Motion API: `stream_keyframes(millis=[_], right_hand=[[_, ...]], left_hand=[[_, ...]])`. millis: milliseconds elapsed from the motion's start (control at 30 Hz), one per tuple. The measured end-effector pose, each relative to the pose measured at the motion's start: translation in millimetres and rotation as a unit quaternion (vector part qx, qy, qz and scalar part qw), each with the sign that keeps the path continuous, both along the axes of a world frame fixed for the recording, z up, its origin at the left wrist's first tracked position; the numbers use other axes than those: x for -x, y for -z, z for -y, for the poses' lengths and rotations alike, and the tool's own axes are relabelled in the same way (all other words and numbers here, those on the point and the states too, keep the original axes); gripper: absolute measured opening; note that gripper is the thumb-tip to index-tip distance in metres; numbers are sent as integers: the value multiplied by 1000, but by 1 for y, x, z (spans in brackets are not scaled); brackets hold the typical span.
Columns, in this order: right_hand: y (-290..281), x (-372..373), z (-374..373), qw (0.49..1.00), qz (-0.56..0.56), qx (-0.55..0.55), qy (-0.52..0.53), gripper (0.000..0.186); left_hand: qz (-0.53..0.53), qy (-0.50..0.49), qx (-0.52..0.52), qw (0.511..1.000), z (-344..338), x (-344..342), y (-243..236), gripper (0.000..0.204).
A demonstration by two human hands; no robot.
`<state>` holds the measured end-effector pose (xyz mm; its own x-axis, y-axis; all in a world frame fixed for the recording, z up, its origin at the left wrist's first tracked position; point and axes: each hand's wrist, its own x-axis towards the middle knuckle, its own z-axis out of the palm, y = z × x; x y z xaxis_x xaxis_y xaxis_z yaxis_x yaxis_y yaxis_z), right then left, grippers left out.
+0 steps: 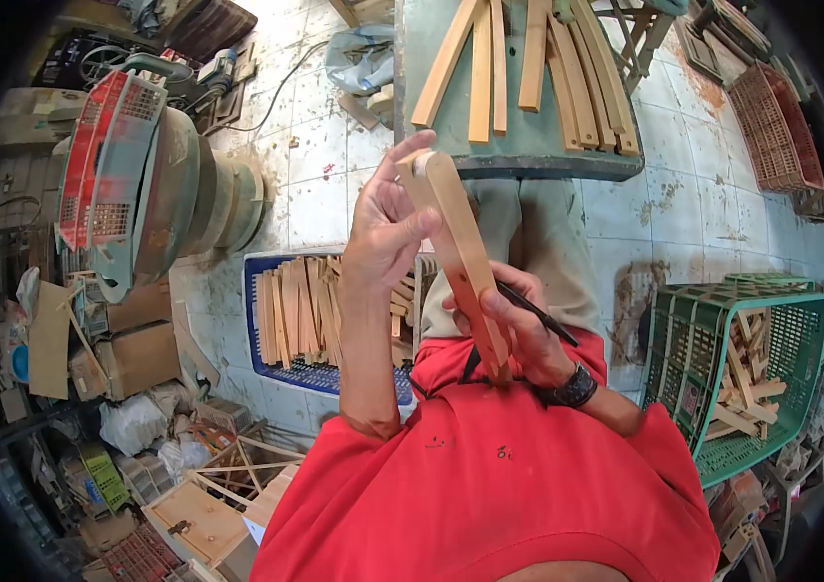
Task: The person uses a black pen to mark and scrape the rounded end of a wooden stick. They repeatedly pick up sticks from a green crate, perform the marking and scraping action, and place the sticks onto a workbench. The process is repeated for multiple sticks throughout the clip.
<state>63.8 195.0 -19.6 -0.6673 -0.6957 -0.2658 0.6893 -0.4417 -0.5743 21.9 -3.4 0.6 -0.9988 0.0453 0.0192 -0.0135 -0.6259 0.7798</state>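
A pale wooden slat [462, 254] with a rounded top end is held upright at a slant over my lap. My left hand [395, 213] grips its upper part, thumb against the wood and fingertips raised near the top. My right hand [527, 328] holds the lower part, along with a thin black pen-like tool [543, 318] pointing down to the right. Just beyond, two fanned groups of similar slats [479, 78] lie on a grey-green bench top [596, 167].
A blue crate [268, 361] of slats stands left of my legs, a green crate [664, 388] of wood pieces right. A machine [189, 194] bearing a red basket [92, 170] is at left, cardboard boxes [135, 357] below it. A red crate [769, 126] stands far right.
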Motion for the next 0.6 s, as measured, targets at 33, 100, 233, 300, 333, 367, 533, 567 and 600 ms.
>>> stream_keyframes(millis=[33, 100, 233, 300, 333, 367, 533, 567, 600], right_hand=[[0, 0, 0, 1000, -11, -4, 0, 52], [1, -1, 1, 999, -31, -13, 1, 52], [-1, -2, -1, 1000, -27, -9, -5, 53], [2, -3, -1, 999, -46, -17, -2, 53], [2, -3, -1, 998, -54, -20, 2, 53], [1, -4, 0, 998, -61, -23, 7, 54], [-6, -3, -1, 997, -68, -29, 12, 51], [-8, -4, 0, 997, -70, -34, 19, 49], [-9, -4, 1, 996, -75, -37, 27, 48]], left_hand=[[0, 3, 0, 1000, 1, -1, -1, 93], [9, 5, -2, 1000, 1, -3, -6, 97], [5, 5, 0, 1000, 2, -3, -5, 96], [3, 14, -7, 1000, 1, -4, -4, 95], [2, 20, -4, 1000, 1, -3, -5, 95], [0, 26, -2, 1000, 1, -3, -6, 95], [-12, 45, 25, 999, 4, -1, -6, 94], [-14, 53, 28, 998, 3, -3, -6, 93], [-18, 60, 31, 998, 1, -3, -7, 92]])
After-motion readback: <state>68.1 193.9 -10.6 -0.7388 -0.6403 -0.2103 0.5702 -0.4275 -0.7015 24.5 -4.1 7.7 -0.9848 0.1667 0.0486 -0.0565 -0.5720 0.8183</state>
